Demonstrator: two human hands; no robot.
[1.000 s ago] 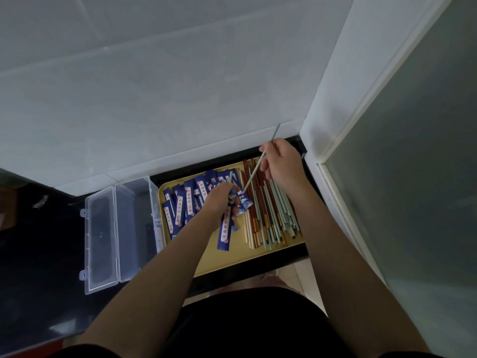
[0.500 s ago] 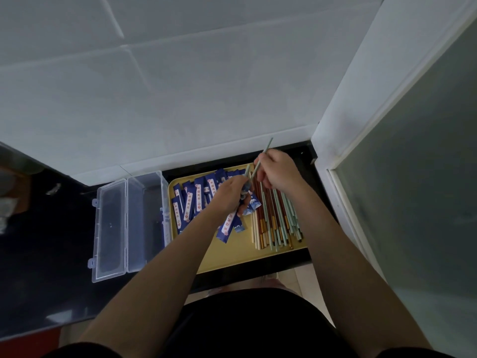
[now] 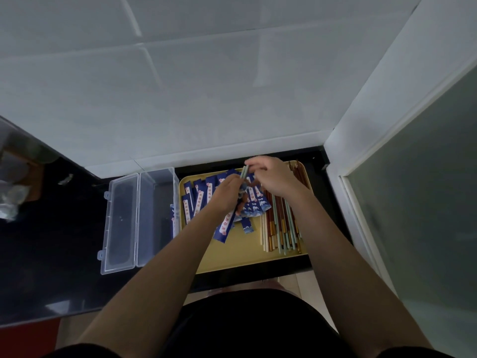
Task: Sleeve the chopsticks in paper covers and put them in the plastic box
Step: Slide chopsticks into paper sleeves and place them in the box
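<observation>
The right hand point(image 3: 275, 178) is motion-blurred at its fingers, so its grip on the green chopsticks point(image 3: 243, 172) cannot be made out, and their lower part is hidden behind the left hand point(image 3: 227, 193) and the sleeve point(image 3: 225, 227) it holds. The forearms cover part of the tray point(image 3: 242, 257), the sleeve pile point(image 3: 200, 193) and the upper ends of the loose chopsticks point(image 3: 280, 228). Print on the sleeves is too small to read, and objects at the worktop's point(image 3: 51, 241) far left point(image 3: 10, 200) are blurred and cut by the edge.
</observation>
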